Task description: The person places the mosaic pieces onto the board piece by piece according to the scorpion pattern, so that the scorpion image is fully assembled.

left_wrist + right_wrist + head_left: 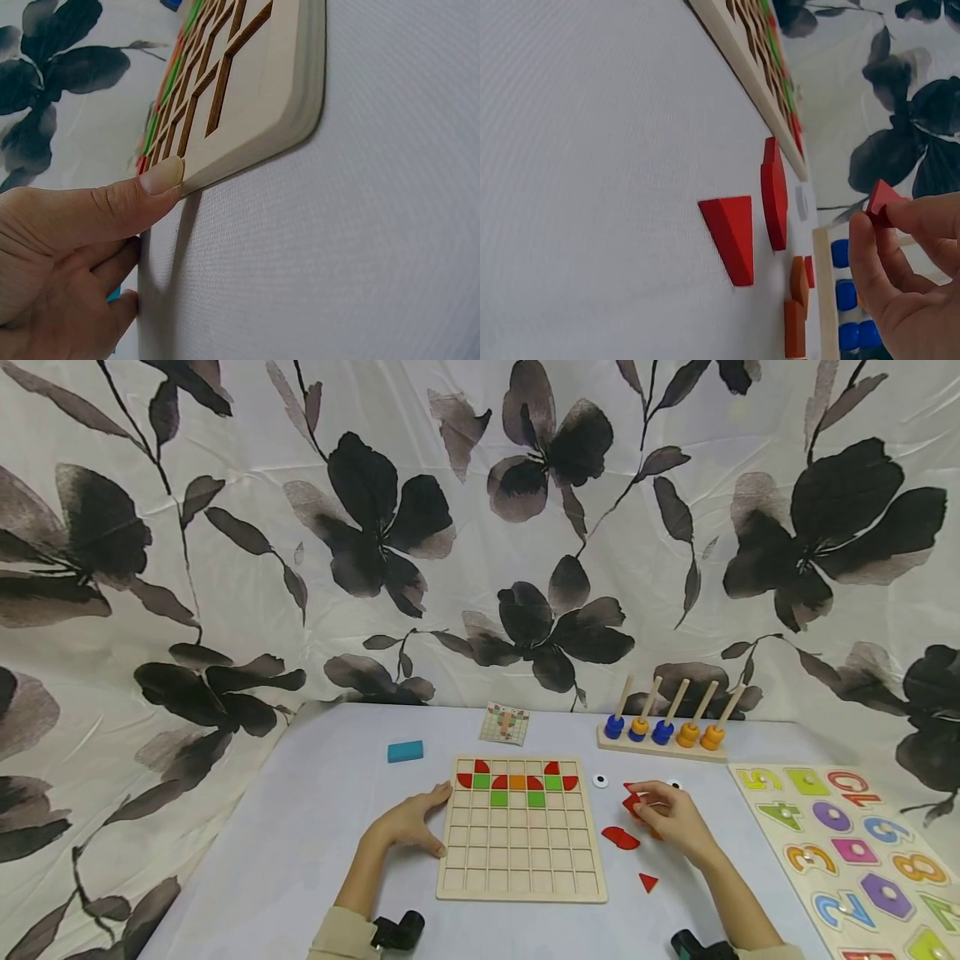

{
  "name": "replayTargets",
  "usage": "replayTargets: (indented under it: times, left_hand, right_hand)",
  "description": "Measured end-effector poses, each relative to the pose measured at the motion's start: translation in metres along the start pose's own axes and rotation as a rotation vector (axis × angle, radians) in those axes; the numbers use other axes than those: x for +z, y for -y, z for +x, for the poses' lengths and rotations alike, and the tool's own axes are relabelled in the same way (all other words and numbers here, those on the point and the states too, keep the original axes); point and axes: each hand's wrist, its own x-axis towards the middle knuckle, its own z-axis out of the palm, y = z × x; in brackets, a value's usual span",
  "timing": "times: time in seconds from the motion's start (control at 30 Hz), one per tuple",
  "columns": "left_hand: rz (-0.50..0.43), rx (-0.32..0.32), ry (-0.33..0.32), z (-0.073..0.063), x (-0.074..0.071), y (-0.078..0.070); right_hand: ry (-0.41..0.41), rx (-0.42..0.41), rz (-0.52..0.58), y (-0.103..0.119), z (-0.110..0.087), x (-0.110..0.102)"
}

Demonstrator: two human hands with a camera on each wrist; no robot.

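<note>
A wooden grid board [521, 893] lies on the table, its upper rows partly filled with red, green and orange pieces. My left hand [408, 820] rests against the board's left edge, thumb and forefinger spread; in the left wrist view the thumb [127, 202] touches the rim near a corner. To the right of the board, my right hand [675, 818] pinches a small red triangular piece [883, 199] between thumb and fingertips. Below that hand lie red rounded pieces [620, 837] and a red triangle [648, 882]. Orange pieces [795, 326] are partly hidden by the right hand in the head view.
Behind the board lie a pattern card [505, 724] and a blue block [405, 751]. A peg stand [663, 743] with blue and orange beads stands at the back right. A white disc with a black dot [600, 782] lies beside the board. A number puzzle board [840, 877] occupies the right.
</note>
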Motion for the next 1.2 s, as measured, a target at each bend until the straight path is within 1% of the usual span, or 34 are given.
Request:
replayTargets:
  times: [0.23,0.43,0.63,0.73,0.97,1.07,1.2]
  left_hand:
    - [-0.004,-0.002,0.000,0.000,-0.001,-0.002]
    - [0.003,-0.005,-0.003,-0.001,-0.001,-0.002]
    - [0.007,-0.010,-0.001,-0.001,0.000,-0.001]
    - [0.007,-0.009,-0.005,-0.001,0.000,-0.001]
    - [0.002,-0.006,-0.008,-0.001,-0.001,-0.001]
    - [0.003,0.003,-0.011,0.000,-0.001,0.000]
    - [-0.001,0.011,-0.010,0.000,-0.001,0.001]
  right_hand:
    - [-0.008,0.058,0.012,0.003,0.006,0.008]
    - [-0.028,0.095,-0.004,0.002,0.007,0.012]
    - [-0.053,0.105,-0.025,-0.001,0.007,0.012]
    - [-0.053,0.103,-0.076,-0.004,0.007,0.011]
    - [-0.019,0.060,-0.327,-0.008,0.004,0.013]
    - [-0.003,0.051,-0.376,-0.009,0.003,0.012]
    - [0.009,0.085,-0.383,-0.009,0.001,0.004]
